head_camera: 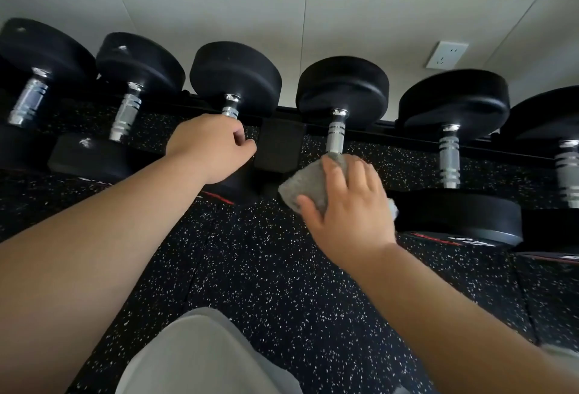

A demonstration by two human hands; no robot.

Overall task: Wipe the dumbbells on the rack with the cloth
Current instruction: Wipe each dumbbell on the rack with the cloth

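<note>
Over speckled black rubber floor (266, 268), the round-headed third dumbbell (235, 71) is gripped at its chrome handle by the left hand (210, 146), while at its 3 o'clock a fuzzy grey cloth (308, 187) is clutched onto the next dumbbell (343, 86) by the right hand (347, 205).

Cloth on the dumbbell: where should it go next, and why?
Probably slide the cloth up the shiny handle toward the far black head. The right hand holds it at the handle's near end, with bare bar above; the left hand grips the neighbouring dumbbell.

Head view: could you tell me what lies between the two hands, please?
In the head view, a black rack bracket stands between left hand and right hand.
</note>
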